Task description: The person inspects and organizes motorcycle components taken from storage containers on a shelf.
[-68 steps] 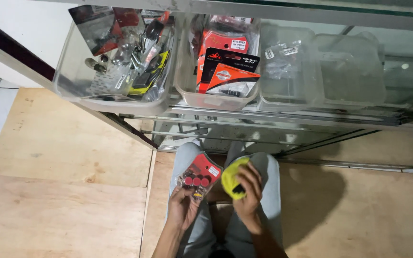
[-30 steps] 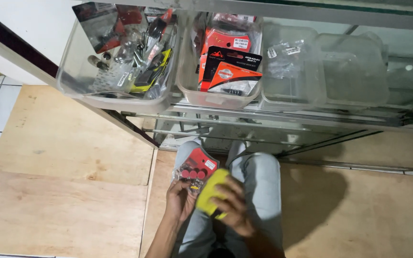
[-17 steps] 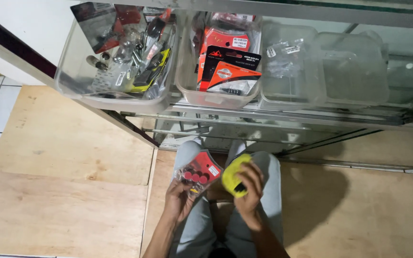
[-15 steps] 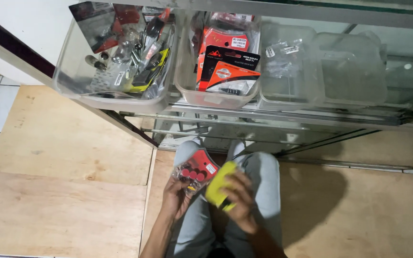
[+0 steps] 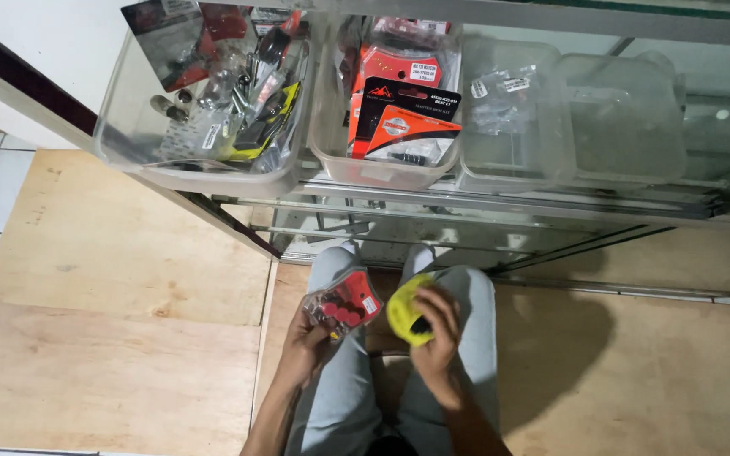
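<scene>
Right now you're sitting with your knees in pale grey trousers point(image 5: 331, 397) pointing toward the shelf, both hands working above your lap. Your left hand point(image 5: 304, 348) is curling its fingers around a small red blister pack point(image 5: 345, 304), holding it tilted, with round dark pieces showing under the clear front. Your right hand point(image 5: 437, 342) is gripping a bunched yellow cloth point(image 5: 402, 311), fingers closed over it, thumb pressing into a dark spot in the folds. Pack and cloth are sitting just beside each other, not touching as far as you can tell.

Under you, the wooden floor point(image 5: 111, 338) is spreading left and right. Farther out, a glass shelf point(image 5: 500, 203) is carrying a row of clear plastic bins. The left bin point(image 5: 200, 173) is holding mixed metal parts and bagged bits. The middle bin point(image 5: 373, 169) is holding red, orange and black carded packs standing upright. The two right bins point(image 5: 568, 135) are holding only a few small clear bags.
</scene>
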